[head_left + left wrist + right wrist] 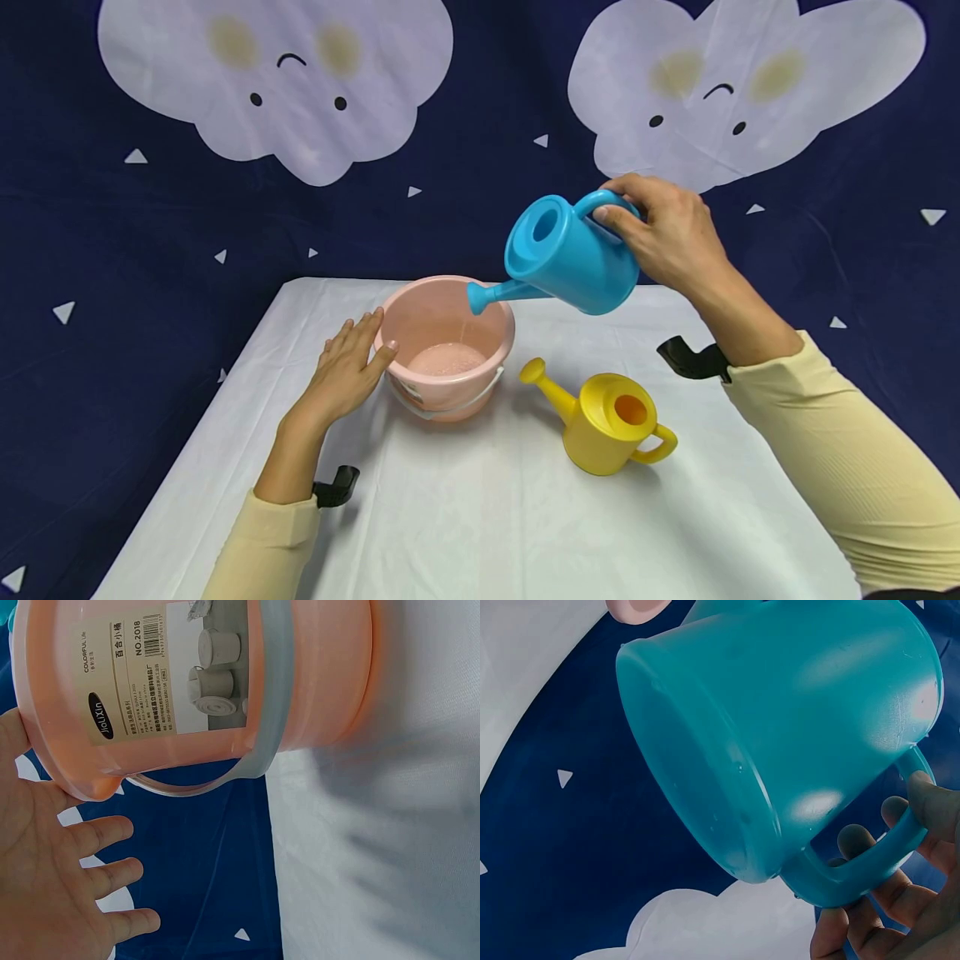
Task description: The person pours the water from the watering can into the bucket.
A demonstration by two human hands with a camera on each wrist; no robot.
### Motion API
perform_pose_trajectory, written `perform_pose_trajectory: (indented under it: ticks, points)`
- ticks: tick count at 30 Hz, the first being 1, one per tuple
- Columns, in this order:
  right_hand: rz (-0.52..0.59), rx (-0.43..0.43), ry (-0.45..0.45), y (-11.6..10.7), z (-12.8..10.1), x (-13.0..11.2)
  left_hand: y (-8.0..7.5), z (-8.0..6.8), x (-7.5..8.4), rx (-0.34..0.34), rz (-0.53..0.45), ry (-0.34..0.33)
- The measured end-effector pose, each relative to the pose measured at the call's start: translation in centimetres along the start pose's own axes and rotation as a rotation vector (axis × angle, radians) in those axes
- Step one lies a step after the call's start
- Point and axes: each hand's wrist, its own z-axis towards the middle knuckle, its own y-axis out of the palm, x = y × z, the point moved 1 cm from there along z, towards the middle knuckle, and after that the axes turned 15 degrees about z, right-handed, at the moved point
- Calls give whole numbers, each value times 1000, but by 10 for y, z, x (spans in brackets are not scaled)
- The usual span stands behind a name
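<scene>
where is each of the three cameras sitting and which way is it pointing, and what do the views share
Head: worn on the head, looking forward and down at the table; shows both forearms, left hand and right hand.
Left wrist: at the left wrist, looking along the palm at the pink bucket; shows left hand.
Right wrist: below the right hand, looking up at the blue watering can.
Shared: head and left wrist both show the bucket; head and right wrist the blue can.

blue watering can (570, 258), yellow watering can (607, 423), seemingly pink bucket (448, 346), white tablecloth (487, 517)
</scene>
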Motion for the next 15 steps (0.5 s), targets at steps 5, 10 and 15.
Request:
perform_pose_trajectory:
  ticks: [5,10,15]
  points:
    - [-3,0,7,0,0,0,0,0,0,2,-3,1]
    - [-7,2,6,-1,0,1,0,0,0,3,-2,0]
    - [-9,0,4,-1,0,1,0,0,0,1,0,-2]
